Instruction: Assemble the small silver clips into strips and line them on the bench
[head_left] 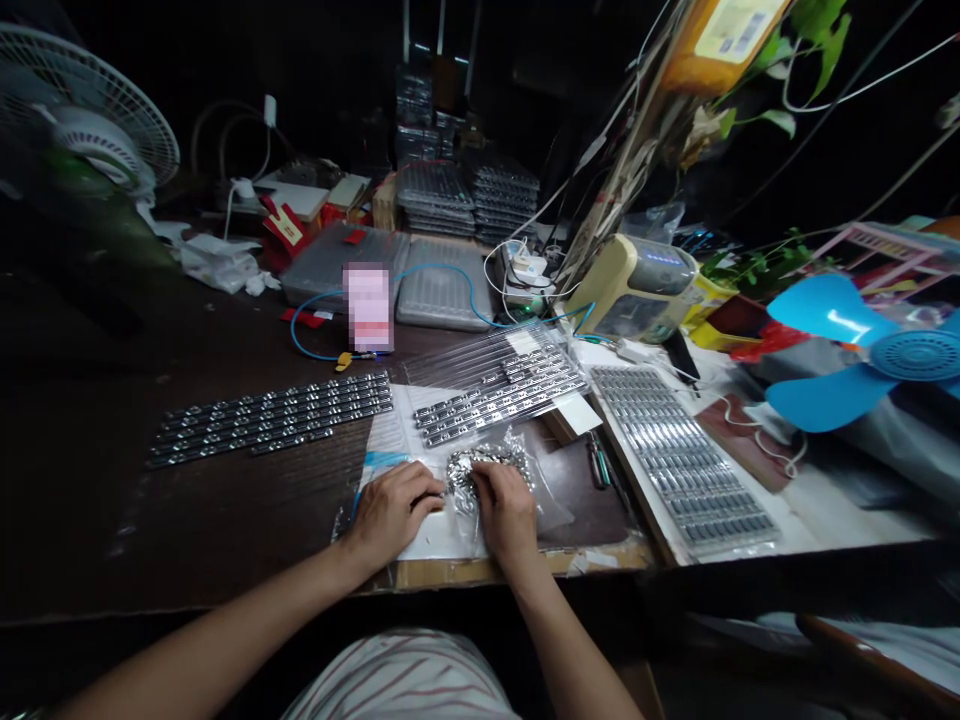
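My left hand rests over a white sheet at the desk's front edge, thumb and fingertips pinched together. Whatever lies in that pinch is too small to make out. My right hand has its curled fingertips at a heap of small shiny metal parts on a clear plastic bag. Its fingers hide what they touch. Behind the hands, a clear ribbed tray carries rows of dark strip-shaped pieces with shiny metal parts. More such pieces lie in rows to the left.
A filled tray lies on the right, near a blue-bladed fan. Screwdriver-like tools sit beside the right hand. A blurred phone-like device with a blue cable stands behind. Stacked trays and a white fan are farther back.
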